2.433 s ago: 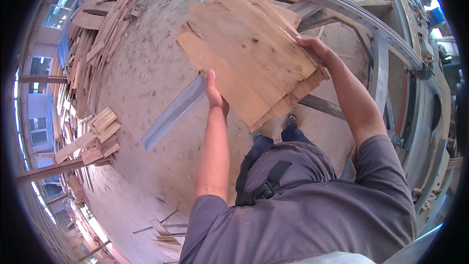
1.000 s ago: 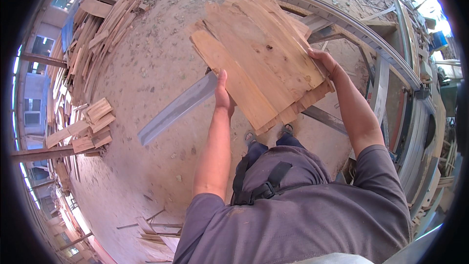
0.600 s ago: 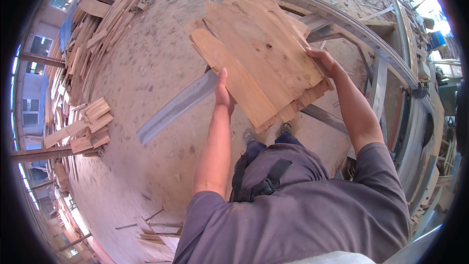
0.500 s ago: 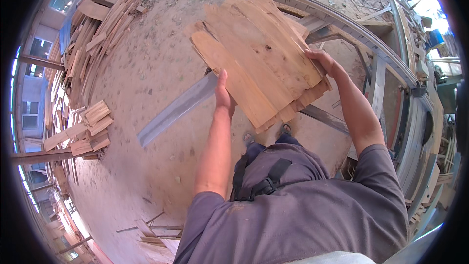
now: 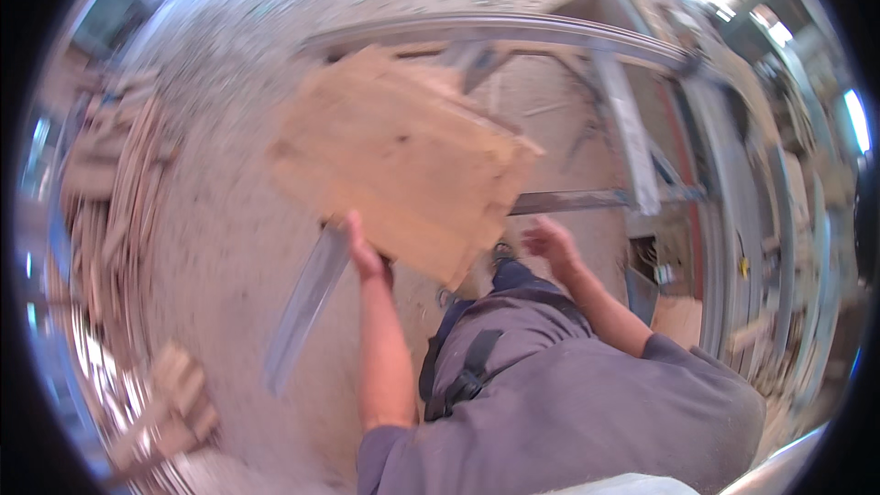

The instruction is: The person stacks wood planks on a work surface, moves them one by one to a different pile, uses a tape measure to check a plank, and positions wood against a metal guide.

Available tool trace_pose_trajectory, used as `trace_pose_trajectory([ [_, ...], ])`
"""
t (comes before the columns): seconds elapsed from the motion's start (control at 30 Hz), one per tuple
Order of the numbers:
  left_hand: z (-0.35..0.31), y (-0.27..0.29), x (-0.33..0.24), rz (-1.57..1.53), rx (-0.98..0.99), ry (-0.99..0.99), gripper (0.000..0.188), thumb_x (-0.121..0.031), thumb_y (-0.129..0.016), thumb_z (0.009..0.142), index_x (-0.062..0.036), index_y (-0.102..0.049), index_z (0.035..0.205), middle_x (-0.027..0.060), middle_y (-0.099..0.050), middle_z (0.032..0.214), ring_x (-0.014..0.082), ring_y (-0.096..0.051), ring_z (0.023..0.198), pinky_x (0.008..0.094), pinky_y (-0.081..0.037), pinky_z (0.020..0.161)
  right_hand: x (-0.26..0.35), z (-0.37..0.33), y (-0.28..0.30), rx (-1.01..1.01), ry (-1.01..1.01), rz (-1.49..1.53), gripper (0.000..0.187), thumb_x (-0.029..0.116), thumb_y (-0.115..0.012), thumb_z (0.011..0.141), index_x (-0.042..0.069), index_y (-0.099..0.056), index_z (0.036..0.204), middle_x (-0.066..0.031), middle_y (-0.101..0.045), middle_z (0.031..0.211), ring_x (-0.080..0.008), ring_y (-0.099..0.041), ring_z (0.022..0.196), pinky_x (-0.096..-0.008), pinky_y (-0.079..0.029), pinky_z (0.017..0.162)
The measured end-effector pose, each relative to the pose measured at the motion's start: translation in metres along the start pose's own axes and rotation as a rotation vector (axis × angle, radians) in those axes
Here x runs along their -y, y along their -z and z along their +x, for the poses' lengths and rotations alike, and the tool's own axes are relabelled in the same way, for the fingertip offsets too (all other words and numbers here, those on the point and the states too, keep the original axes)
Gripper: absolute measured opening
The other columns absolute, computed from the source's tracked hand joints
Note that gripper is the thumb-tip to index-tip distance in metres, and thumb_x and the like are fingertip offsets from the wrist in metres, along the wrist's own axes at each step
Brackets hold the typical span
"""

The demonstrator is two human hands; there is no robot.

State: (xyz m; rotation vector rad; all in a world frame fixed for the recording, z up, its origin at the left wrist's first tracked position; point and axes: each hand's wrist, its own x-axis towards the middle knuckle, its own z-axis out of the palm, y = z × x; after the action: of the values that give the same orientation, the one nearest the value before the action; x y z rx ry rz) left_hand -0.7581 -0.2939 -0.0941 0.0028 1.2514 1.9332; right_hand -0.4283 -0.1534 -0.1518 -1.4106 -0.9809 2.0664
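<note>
Over the floor (image 5: 220,257), the left hand (image 5: 368,258) grips stacked boards (image 5: 394,160).

- Shirt (image 5: 587,403): dull grey with a purplish cast, loose cut, soft creases gathering toward the waist.
- Sleeves: short, of the same cloth as the shirt; left sleeve (image 5: 385,451) and right sleeve (image 5: 683,368) both end above bare forearms.
- Strap (image 5: 482,348): black, flat, worn over the shirt front.
- Buckle (image 5: 466,386): black, chunky, fitted on the strap; finer detail blurred.
- Trousers (image 5: 519,277): dark navy, partly hidden below the shirt.
- Footwear (image 5: 501,250): dark, apparently open sandals; fastening too small to tell.
- Left hand (image 5: 368,258) and right hand (image 5: 551,240): bare.
</note>
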Motion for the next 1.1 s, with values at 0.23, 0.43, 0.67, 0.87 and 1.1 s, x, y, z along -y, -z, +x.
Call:
trace_pose_trajectory([
  [0.23,0.001,0.003,-0.003,-0.032,0.122,0.041,0.074,-0.062,-0.037,0.102,-0.0080,-0.039,0.152,0.0105,-0.046,0.153,0.0311,-0.046,0.136,0.0463,-0.038,0.112,0.011,-0.012,-0.076,0.284,0.133,0.331,0.072,0.045,-0.054,0.102,0.009,-0.024,0.157,-0.0143,-0.052,0.144,-0.0263,-0.053,0.128,-0.0414,-0.040,0.109],
  [0.43,-0.006,0.010,-0.028,0.060,0.198,0.145,0.075,-0.058,-0.051,0.098,-0.0105,-0.038,0.154,0.0085,-0.047,0.151,0.0295,-0.047,0.135,0.0476,-0.036,0.113,0.036,-0.017,-0.136,0.102,0.257,0.506,0.073,0.035,-0.072,0.094,0.004,-0.035,0.148,-0.0106,-0.054,0.137,-0.0193,-0.051,0.127,-0.0368,-0.040,0.109],
  [0.67,0.074,0.081,-0.115,0.112,-0.395,-0.102,0.089,-0.059,-0.050,0.097,0.0015,-0.025,0.157,0.0240,-0.035,0.155,0.0360,-0.042,0.137,0.0475,-0.028,0.117,0.040,-0.017,-0.152,-0.085,0.246,0.503,0.076,0.033,-0.080,0.087,0.003,-0.039,0.144,-0.0093,-0.057,0.131,-0.0182,-0.054,0.120,-0.0343,-0.044,0.104],
  [0.87,0.234,0.169,-0.216,0.721,-0.233,-0.197,0.095,-0.064,-0.043,0.098,0.0059,-0.021,0.157,0.0254,-0.025,0.162,0.0358,-0.027,0.149,0.0464,-0.013,0.123,0.042,-0.013,-0.154,-0.070,0.199,0.539,0.076,0.032,-0.081,0.085,0.004,-0.042,0.144,-0.0090,-0.059,0.129,-0.0188,-0.056,0.117,-0.0345,-0.046,0.102],
  [1.1,0.340,0.144,-0.222,0.422,0.550,0.441,0.070,-0.053,-0.040,0.103,0.0034,-0.047,0.144,0.0197,-0.057,0.140,0.0355,-0.057,0.126,0.0462,-0.044,0.108,0.045,-0.021,-0.163,-0.163,0.244,0.573,0.068,0.026,-0.078,0.087,0.003,-0.046,0.142,-0.0107,-0.061,0.129,-0.0226,-0.061,0.114,-0.0398,-0.052,0.099],
])
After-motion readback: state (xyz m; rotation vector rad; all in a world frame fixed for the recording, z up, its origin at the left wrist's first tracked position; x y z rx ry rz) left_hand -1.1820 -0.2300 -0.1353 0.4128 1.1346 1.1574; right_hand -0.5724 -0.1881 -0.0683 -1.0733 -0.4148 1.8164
